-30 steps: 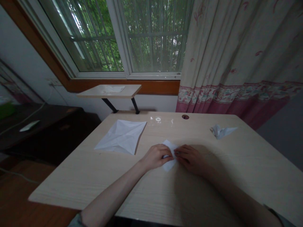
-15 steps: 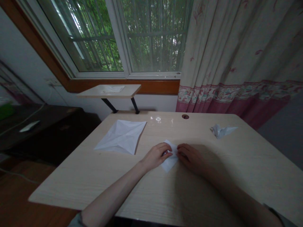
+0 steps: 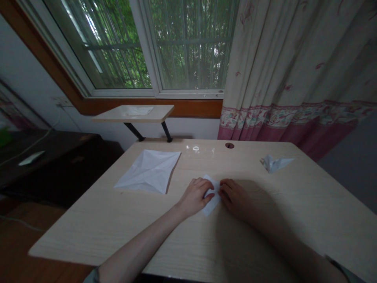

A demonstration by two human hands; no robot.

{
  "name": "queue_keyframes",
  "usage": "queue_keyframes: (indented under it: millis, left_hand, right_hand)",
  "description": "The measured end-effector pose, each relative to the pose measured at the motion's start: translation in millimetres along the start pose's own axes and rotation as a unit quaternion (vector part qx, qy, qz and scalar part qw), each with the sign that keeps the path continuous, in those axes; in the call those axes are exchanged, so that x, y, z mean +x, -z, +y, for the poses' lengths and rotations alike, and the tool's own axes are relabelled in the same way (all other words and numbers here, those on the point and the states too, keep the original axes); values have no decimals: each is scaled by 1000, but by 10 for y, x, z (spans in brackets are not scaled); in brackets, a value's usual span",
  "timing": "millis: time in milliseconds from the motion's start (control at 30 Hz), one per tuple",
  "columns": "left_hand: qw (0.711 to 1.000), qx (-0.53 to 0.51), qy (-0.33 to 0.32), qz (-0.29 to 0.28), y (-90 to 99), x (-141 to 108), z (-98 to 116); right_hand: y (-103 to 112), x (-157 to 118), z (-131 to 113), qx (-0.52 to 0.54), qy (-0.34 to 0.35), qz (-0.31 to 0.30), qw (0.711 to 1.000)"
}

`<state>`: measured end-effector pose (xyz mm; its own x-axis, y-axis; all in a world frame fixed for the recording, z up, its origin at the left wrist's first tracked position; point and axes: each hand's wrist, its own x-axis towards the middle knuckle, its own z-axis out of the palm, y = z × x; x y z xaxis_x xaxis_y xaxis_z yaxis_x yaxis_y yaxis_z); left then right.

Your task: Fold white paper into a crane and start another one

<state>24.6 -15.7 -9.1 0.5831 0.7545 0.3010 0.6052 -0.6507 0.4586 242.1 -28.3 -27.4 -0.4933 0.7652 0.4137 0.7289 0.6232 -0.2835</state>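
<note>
A small folded piece of white paper (image 3: 209, 207) lies on the desk between my two hands, one corner pointing toward me. My left hand (image 3: 196, 195) rests on its left side, fingers curled over it with the thumb against the lower part. On the right edge, my right hand (image 3: 235, 198) has its fingers bent together and pressed on the paper. Both hands partly cover the sheet, so its inner folds are hidden. To the left lies a larger creased white sheet (image 3: 150, 171), spread out. A folded paper crane (image 3: 274, 163) sits at the right.
The light wooden desk (image 3: 182, 251) has a cable hole (image 3: 229, 145) near its back edge. A raised shelf (image 3: 112, 114) at the back left carries another white paper (image 3: 140, 111). A dark cabinet (image 3: 73, 165) stands left, a curtain (image 3: 265, 78) hangs behind at right.
My left thumb has shifted slightly down along the small paper. The right hand stays at its right edge; the view has moved a little.
</note>
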Motion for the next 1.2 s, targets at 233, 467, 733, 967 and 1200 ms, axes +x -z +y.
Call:
queue_keyframes:
  millis: [233,467,733,967,1200]
  left_hand:
    - [998,51,37,-16,19,7,103]
    - [995,90,42,-21,-26,-1,116]
    - [996,75,43,-20,-9,2,87]
    - [997,58,50,-26,48,17,37]
    - [997,44,36,-42,109,28,-46]
  right_hand:
    - [-37,-11,-52,-51,-23,-14,998]
    - [-41,12,-76,-100,-14,-5,995]
    - [-48,0,-47,-91,-43,-9,995]
    - [-89,-20,18,-55,-42,15,997]
    - [-84,-39,75,-39,-40,23,998]
